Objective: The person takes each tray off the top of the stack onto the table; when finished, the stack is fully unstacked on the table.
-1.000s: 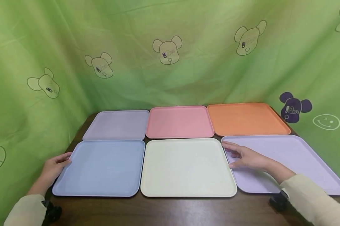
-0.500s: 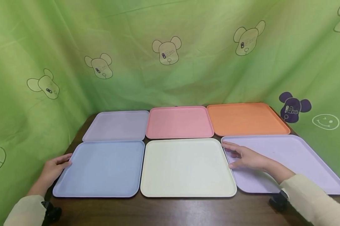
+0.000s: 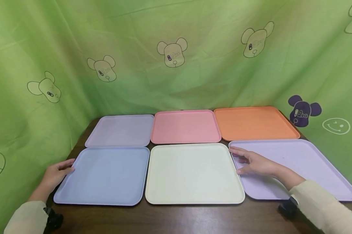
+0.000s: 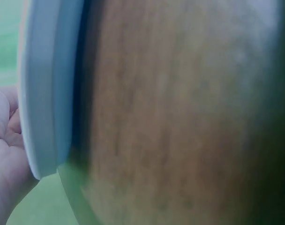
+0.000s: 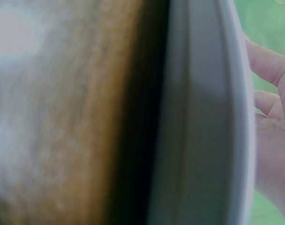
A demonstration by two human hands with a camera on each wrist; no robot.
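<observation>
In the head view, my left hand (image 3: 54, 177) touches the left rim of a light blue tray (image 3: 106, 175) at front left, fingers and thumb reaching onto its edge. My right hand (image 3: 257, 163) lies over the lavender tray (image 3: 293, 162) at front right, its fingertips and thumb at the seam with the cream tray (image 3: 194, 175). Fingers on both hands look loosely extended. The left wrist view has the blue tray's rim (image 4: 44, 93) beside part of the palm. A pale rim (image 5: 208, 112) fills the right wrist view, with fingers partly hidden behind it.
Behind the front row lie a pale purple tray (image 3: 121, 131), a pink tray (image 3: 185, 126) and an orange tray (image 3: 255, 123), edges close together. A dark wooden table (image 3: 170, 221) shows in front. Green cloth (image 3: 141, 87) with printed bear heads hangs at the back and sides.
The blue tray has shifted very slightly toward me, and my left hand has moved a little with it. My right hand and the other trays look nearly still.
</observation>
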